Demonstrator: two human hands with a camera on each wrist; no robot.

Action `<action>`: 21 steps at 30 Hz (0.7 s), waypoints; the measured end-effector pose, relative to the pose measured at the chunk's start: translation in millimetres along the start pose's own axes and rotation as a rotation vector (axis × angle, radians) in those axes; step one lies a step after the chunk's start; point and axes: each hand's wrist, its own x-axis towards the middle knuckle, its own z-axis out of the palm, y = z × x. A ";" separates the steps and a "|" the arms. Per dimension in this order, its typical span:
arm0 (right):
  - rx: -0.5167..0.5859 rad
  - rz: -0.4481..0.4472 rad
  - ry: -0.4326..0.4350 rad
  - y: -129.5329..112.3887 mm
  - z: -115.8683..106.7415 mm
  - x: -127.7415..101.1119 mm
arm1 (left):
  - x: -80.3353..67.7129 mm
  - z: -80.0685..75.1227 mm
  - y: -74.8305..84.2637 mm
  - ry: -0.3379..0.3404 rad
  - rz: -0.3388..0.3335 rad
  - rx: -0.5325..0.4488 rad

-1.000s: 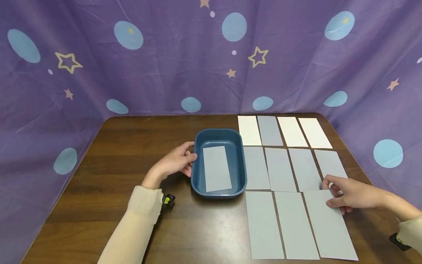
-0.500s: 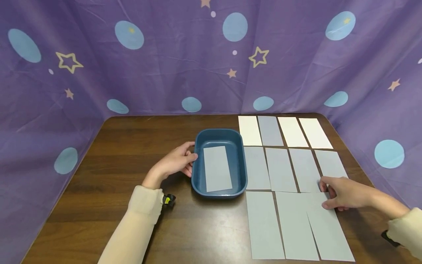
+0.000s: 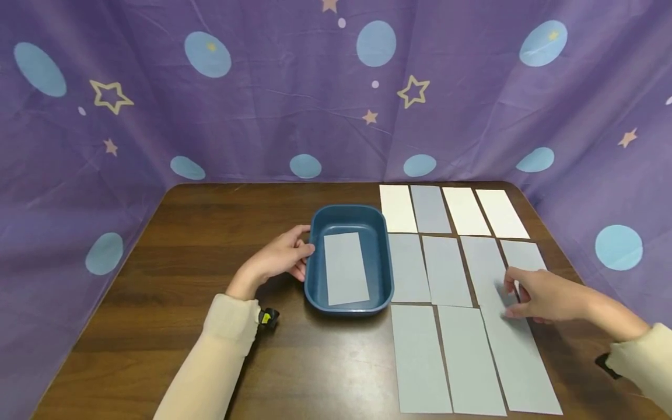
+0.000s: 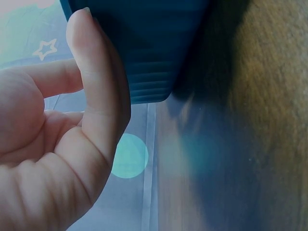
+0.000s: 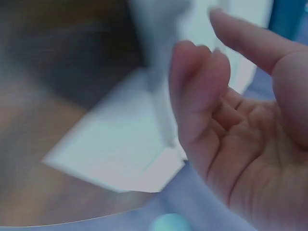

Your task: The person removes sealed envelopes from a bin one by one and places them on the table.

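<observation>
Blue tray [image 3: 315, 233] holds one grey card [image 3: 346, 268]; left hand [image 3: 278, 256] touches it.

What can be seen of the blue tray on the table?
The blue tray is a dark teal, rounded-corner rectangular bin that looks like plastic, with raised walls and faint ribbing on the outside near its base. It sits upright on the wooden table, left of the rows of paper sheets. One pale grey sheet lies flat inside. The left hand rests against its left wall.
</observation>
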 end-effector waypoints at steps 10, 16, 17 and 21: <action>-0.087 -0.323 0.223 -137.3 -23.1 115.2 | 0.8 -0.6 -4.8 0.000 -0.001 -0.012; -0.197 -0.328 0.047 -182.0 7.6 193.6 | 0.0 -0.2 -5.3 0.002 -0.002 -0.026; -0.234 -0.304 0.022 -185.1 12.2 202.7 | -0.3 0.0 -4.5 0.001 -0.002 -0.027; -0.340 -0.196 -0.036 -191.5 25.7 226.4 | 0.3 -0.2 -1.7 -0.007 0.002 -0.028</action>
